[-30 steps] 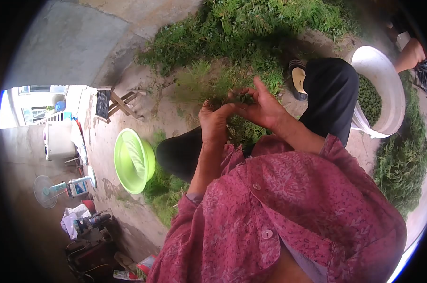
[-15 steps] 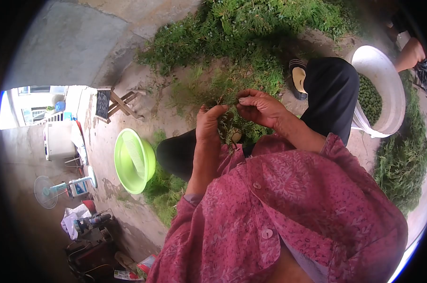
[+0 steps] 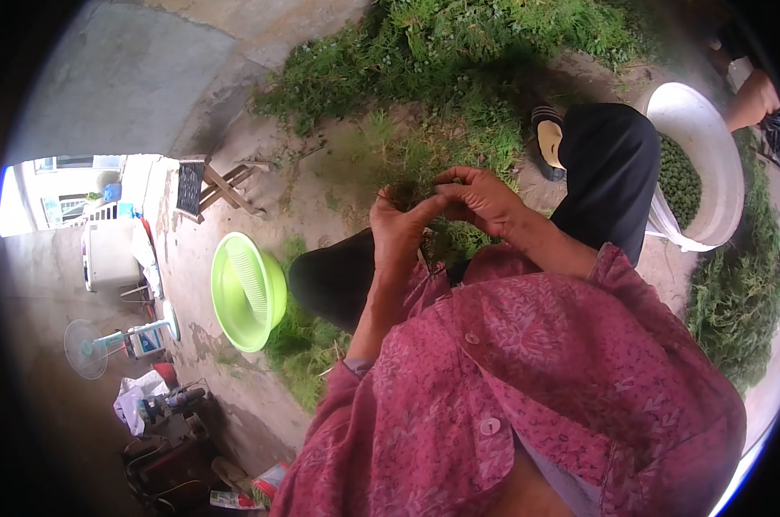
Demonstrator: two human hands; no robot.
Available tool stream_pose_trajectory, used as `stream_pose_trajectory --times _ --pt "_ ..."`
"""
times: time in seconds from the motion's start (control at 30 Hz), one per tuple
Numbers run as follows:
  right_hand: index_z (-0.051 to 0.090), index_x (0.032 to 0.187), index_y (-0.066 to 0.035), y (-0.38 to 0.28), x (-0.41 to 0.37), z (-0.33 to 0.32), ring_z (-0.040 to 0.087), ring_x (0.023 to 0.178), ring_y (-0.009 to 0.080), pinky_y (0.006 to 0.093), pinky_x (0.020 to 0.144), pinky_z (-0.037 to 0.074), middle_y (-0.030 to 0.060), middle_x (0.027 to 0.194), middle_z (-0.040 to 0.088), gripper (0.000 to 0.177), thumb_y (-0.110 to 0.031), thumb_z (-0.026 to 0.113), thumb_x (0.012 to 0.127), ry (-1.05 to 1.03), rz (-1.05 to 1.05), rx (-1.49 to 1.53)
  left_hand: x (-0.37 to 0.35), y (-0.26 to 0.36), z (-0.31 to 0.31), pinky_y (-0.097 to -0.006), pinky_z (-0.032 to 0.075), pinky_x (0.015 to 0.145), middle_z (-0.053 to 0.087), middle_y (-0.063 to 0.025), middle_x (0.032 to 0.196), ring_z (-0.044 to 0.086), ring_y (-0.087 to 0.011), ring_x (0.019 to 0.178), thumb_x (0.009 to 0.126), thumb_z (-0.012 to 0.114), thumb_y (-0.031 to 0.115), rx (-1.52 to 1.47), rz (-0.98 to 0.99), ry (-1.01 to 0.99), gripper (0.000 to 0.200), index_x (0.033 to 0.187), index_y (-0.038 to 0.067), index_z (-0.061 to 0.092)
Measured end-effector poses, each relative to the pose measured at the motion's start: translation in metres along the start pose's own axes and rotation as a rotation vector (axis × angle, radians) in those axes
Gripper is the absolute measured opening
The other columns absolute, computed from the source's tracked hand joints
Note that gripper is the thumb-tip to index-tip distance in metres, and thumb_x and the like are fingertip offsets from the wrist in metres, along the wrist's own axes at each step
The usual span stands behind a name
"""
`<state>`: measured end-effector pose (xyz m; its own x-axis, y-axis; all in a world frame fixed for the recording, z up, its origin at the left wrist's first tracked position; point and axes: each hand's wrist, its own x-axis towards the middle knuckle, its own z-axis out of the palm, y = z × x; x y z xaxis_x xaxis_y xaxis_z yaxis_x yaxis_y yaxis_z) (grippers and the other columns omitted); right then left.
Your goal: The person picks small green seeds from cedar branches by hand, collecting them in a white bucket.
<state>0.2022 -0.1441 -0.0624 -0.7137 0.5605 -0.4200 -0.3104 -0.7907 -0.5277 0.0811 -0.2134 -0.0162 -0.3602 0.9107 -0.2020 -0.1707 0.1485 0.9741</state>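
Note:
My left hand (image 3: pixel 398 231) is closed on a green conifer sprig (image 3: pixel 416 183), whose leafy end is blurred above the fingers. My right hand (image 3: pixel 486 202) meets it at the left thumb, its thumb and forefinger pinched together. Whatever lies between the right fingertips is too small to make out. Both hands are held over my lap, between my dark-trousered knees. Beyond them a large heap of leafy conifer branches (image 3: pixel 390 65) with small pale-green cones covers the ground. To the right of my knee stands a white bucket (image 3: pixel 715 172) holding many small green cones (image 3: pixel 678 183).
A lime-green basin (image 3: pixel 275 297) with a ribbed piece inside sits left of my knee. More branches (image 3: pixel 730 314) lie beyond the bucket, near another person's arm (image 3: pixel 752 103). Farther left are a folding wooden stool (image 3: pixel 222 189) and a fan (image 3: pixel 87 347).
My hands have drawn together, the left tilting up and right until its thumb meets the right fingers. The sprig has shifted and blurred with them.

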Motion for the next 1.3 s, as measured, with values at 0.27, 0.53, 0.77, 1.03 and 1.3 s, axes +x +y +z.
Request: stream_pose_trajectory --times 0.27,0.53,0.77,1.03,1.3 --pt "0.055 0.094 0.0 -0.002 -0.006 0.001 0.062 0.07 0.0165 0.0267 0.062 0.054 0.01 0.08 0.062 0.018 -0.004 0.061 0.077 0.004 -0.013 -0.135 0.001 -0.006 -0.008 -0.0221 0.046 0.064 0.061 -0.0036 0.082 0.056 -0.0091 0.071 0.071 0.058 -0.005 0.036 -0.047 -0.006 0.017 0.088 0.0 0.057" --pt "0.056 0.097 -0.004 -0.016 -0.004 -0.011 0.062 0.072 0.0148 0.0269 0.064 0.053 0.0081 0.086 0.062 0.017 -0.01 0.058 0.081 -0.153 0.135 -0.008 -0.004 0.005 -0.056 -0.0241 0.044 0.057 0.056 -0.002 0.073 0.052 -0.0112 0.063 0.067 0.06 0.0 0.372 -0.045 0.219 0.021 0.088 0.003 0.058" --pt "0.053 0.097 0.001 -0.022 -0.005 -0.014 0.059 0.088 0.0198 0.0297 0.073 0.053 0.0126 0.097 0.057 0.03 -0.027 0.044 0.09 -0.256 0.047 0.145 -0.073 0.045 -0.188 -0.0254 0.04 0.049 0.055 -0.0046 0.069 0.049 -0.0131 0.056 0.064 0.056 0.004 0.538 -0.023 0.807 0.019 0.082 -0.001 0.058" --pt "0.054 0.097 0.002 -0.023 -0.002 -0.012 0.058 0.089 0.0232 0.0328 0.075 0.052 0.0141 0.097 0.057 0.057 -0.05 0.034 0.088 -0.26 0.114 0.331 -0.157 -0.059 -0.283 -0.0372 0.047 0.07 0.062 -0.0161 0.09 0.059 -0.0278 0.077 0.063 0.064 0.017 1.599 -0.594 0.527 0.04 0.099 -0.002 0.058" --pt "0.054 0.092 0.002 -0.079 -0.028 -0.032 0.06 0.079 0.02 0.0286 0.069 0.052 0.0148 0.09 0.059 0.042 -0.038 0.042 0.089 -0.147 -0.365 0.184 -0.096 -0.011 -0.242 -0.0399 0.039 0.086 0.056 -0.0209 0.104 0.051 -0.0342 0.099 0.066 0.066 0.022 1.594 -0.007 0.677 0.048 0.107 -0.002 0.054"
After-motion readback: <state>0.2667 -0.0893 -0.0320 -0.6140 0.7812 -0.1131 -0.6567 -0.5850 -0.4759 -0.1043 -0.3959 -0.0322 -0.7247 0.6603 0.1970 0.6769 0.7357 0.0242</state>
